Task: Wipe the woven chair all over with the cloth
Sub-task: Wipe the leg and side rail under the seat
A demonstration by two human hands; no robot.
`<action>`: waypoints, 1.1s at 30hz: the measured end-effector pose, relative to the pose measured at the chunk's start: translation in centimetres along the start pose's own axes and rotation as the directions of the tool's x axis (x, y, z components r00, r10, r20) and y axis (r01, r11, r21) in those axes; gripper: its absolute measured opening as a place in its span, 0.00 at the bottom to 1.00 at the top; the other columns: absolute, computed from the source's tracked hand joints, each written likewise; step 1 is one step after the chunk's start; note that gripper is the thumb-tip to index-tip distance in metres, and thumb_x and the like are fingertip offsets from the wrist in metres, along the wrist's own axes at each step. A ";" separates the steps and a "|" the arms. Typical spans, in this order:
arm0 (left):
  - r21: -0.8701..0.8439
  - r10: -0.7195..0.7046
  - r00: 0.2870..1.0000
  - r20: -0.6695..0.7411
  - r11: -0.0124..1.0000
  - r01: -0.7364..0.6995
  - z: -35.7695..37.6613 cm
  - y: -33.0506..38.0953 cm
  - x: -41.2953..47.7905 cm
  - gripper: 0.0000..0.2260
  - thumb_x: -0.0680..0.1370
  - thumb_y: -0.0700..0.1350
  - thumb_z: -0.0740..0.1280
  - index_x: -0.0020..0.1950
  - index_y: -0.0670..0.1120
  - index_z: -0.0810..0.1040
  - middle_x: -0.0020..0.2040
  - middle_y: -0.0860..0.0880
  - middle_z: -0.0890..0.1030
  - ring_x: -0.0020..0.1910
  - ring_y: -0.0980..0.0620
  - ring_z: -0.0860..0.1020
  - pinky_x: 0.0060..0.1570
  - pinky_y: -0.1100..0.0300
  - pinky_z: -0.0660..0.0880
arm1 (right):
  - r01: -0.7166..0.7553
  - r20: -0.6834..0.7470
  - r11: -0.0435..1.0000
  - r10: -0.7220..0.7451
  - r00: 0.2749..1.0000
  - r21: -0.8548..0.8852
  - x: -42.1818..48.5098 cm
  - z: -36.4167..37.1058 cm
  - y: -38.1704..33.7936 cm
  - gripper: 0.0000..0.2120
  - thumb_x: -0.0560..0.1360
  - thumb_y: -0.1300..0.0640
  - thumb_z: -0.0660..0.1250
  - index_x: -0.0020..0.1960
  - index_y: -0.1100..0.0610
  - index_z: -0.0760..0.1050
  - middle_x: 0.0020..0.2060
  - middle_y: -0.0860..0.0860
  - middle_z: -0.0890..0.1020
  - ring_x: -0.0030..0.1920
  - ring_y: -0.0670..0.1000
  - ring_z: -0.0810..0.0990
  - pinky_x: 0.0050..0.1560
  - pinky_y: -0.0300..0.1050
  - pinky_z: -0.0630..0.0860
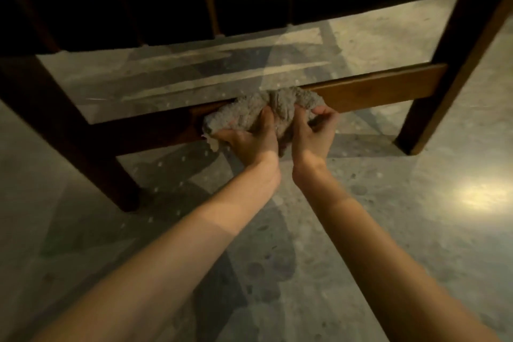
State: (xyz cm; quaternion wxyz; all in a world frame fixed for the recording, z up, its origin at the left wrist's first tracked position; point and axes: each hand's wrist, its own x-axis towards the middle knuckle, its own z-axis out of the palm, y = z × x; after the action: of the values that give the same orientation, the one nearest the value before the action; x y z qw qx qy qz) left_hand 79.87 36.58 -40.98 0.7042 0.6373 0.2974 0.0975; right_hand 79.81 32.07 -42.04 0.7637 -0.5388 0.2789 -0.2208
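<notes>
The woven chair fills the top of the head view, its dark woven straps (249,0) hanging over a wooden frame. A low wooden crossbar (383,86) runs between its legs just above the floor. A crumpled grey cloth (277,108) lies bunched on the middle of that crossbar. My left hand (249,141) grips the cloth from below on its left side, thumb up over the fabric. My right hand (313,133) holds the cloth's right side, fingers curled over its edge. Both forearms reach forward from the bottom of the frame.
A dark front chair leg (83,147) stands at the left and another leg (433,97) at the right. The speckled polished floor (361,230) spreads beneath, with a bright light glare (483,197) at the right.
</notes>
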 end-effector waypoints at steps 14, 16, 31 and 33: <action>0.034 -0.100 0.705 0.702 0.994 0.107 12.3 -2.3 -8.4 0.23 0.77 0.36 0.65 0.63 0.57 0.63 0.68 0.44 0.68 0.64 0.47 0.71 0.65 0.45 0.70 | 0.094 -0.232 0.970 -0.146 0.962 -0.223 11.2 -13.6 -7.0 0.14 0.76 0.61 0.68 0.59 0.66 0.75 0.54 0.61 0.79 0.52 0.53 0.78 0.59 0.52 0.75; 0.093 -0.080 0.622 0.779 0.996 0.012 12.8 -1.7 -8.6 0.26 0.78 0.35 0.62 0.69 0.58 0.61 0.71 0.45 0.67 0.67 0.47 0.69 0.66 0.46 0.69 | 0.238 -0.293 0.927 -0.322 0.900 -0.291 10.8 -15.3 -7.6 0.11 0.75 0.61 0.68 0.56 0.63 0.78 0.51 0.58 0.80 0.48 0.51 0.78 0.57 0.52 0.76; 0.298 0.397 0.303 0.867 0.076 -0.952 14.8 3.3 -2.6 0.25 0.80 0.49 0.59 0.77 0.52 0.56 0.69 0.44 0.70 0.69 0.43 0.64 0.67 0.46 0.60 | 0.427 0.211 0.758 -0.372 0.904 -0.493 17.1 -15.7 -10.6 0.23 0.74 0.53 0.68 0.66 0.54 0.65 0.56 0.48 0.75 0.56 0.46 0.75 0.59 0.52 0.76; 0.330 0.339 0.326 0.882 0.048 -0.943 13.9 2.6 -1.7 0.24 0.81 0.52 0.57 0.76 0.51 0.58 0.67 0.42 0.71 0.67 0.41 0.66 0.65 0.47 0.64 | 0.485 0.176 0.709 -0.466 0.867 -0.512 17.4 -15.1 -10.9 0.19 0.74 0.55 0.67 0.63 0.56 0.67 0.53 0.47 0.76 0.53 0.45 0.76 0.57 0.51 0.77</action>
State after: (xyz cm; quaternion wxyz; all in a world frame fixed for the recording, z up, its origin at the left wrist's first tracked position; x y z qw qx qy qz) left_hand 86.69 24.52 -37.82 0.1956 0.9346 -0.2894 0.0667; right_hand 82.41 6.89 -38.99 0.5022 -0.7883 0.1686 -0.3129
